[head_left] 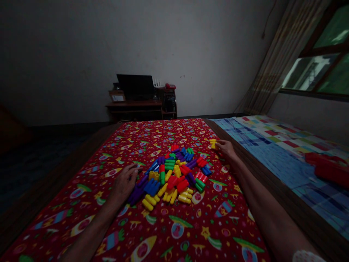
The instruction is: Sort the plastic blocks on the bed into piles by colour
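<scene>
R hand (225, 147) is stretched far out, fingers curled on a yellow block (213, 144). The block is small bright plastic w/ rounded pegs. It sits near the right edge of the red sheet (177, 233), apart from the block pile (177, 174).

L hand (125, 182) lies palm down, fingers loosely spread, tips touching a purple block (137, 193) at the pile's left side; it grips nothing.

Pile sits mid-sheet betw. both hands: red, green, blue, yellow & purple pcs, all peg-shaped, jumbled. Sheet has rocket & star print.

Blue checked cover (272, 156) lies to the right w/ a red item (327, 169) on it. Desk (136, 107) w/ dark screen (135, 86) stands at the back wall; window (321, 62) is upper right.
</scene>
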{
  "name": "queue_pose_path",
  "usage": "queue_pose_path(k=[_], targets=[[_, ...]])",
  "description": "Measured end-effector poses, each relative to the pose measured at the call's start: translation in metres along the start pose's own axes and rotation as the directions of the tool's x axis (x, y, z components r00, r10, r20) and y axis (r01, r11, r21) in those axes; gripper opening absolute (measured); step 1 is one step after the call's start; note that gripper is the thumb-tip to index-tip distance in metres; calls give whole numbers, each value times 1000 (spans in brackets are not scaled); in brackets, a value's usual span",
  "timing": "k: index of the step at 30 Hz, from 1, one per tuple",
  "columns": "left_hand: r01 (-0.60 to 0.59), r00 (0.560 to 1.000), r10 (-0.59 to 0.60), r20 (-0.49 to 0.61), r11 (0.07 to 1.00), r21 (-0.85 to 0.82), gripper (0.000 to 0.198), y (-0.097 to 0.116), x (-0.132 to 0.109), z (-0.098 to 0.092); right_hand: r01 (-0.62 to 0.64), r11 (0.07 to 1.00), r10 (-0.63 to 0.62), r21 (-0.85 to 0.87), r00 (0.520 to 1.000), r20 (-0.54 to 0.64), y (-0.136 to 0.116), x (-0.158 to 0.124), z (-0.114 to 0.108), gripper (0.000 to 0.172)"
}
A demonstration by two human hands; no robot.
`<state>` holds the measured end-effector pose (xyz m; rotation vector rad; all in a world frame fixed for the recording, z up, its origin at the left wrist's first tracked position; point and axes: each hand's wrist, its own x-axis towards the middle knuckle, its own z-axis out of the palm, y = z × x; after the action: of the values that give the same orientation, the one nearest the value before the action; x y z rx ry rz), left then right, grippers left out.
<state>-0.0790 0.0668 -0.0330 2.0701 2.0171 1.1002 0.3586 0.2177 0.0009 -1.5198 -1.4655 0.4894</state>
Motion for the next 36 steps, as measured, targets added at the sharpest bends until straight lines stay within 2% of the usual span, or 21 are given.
queue_pose_path(k=[3,5,6,8,9,11,12,13,15,18,20,22,25,27,29,31,33,36], targets=[[-13,1000,13,10,1000,-4,50,3,-1,-2,10,972,-35,-236,994,-104,-4,1,-7,31],[-18,1000,18,6,1000,-15,49,5,-1,-3,110,956,-141,-271,985,-99,-20,-6,-3,31],[-16,1000,16,1,1000,-20,49,6,-1,-3,170,955,-190,-244,980,-63,-31,-12,2,30],[-5,1000,5,-10,1000,-25,50,7,-1,-2,301,944,-289,-133,952,102,-57,-29,18,28],[2,1000,-2,-12,1000,-26,50,7,-1,-2,368,928,-347,-56,910,228,-69,-41,28,27],[10,1000,-10,-11,1000,-29,51,7,-1,-1,493,869,-438,28,743,506,-92,-65,46,22],[12,1000,-12,-12,1000,-29,51,7,-1,0,533,846,-442,21,678,587,-100,-76,54,19],[13,1000,-13,-12,999,-29,52,6,-1,0,567,824,-435,-1,634,640,-107,-86,59,16],[10,1000,-11,-19,1000,-29,53,5,-1,1,607,793,-421,-53,608,673,-114,-100,64,13],[0,1000,-1,-31,999,-33,52,4,-1,1,613,787,-442,-62,632,637,-113,-102,62,17],[-3,1000,2,-27,999,-38,51,5,-1,1,574,819,-453,-25,672,586,-109,-93,58,23],[-2,1000,1,-17,999,-42,51,6,-1,0,491,871,-422,21,725,545,-102,-77,55,28],[2,1000,-3,-14,999,-43,51,7,-1,0,323,946,-295,27,825,482,-87,-49,44,36],[-7,1000,6,-18,999,-40,51,6,-1,0,237,971,-208,-34,905,372,-73,-32,33,36],[-20,1000,19,-21,999,-36,50,5,0,0,187,971,-149,-150,961,234,-57,-20,19,35],[-24,1000,23,-15,999,-30,50,5,0,-1,142,948,-108,-286,985,133,-42,-14,7,34],[-19,1000,19,-2,1000,-21,50,6,0,-2,102,910,-70,-401,993,94,-32,-11,-3,34],[-15,1000,15,12,1000,-15,51,8,-1,-3,93,855,-87,-511,996,36,-32,-12,-11,35]])
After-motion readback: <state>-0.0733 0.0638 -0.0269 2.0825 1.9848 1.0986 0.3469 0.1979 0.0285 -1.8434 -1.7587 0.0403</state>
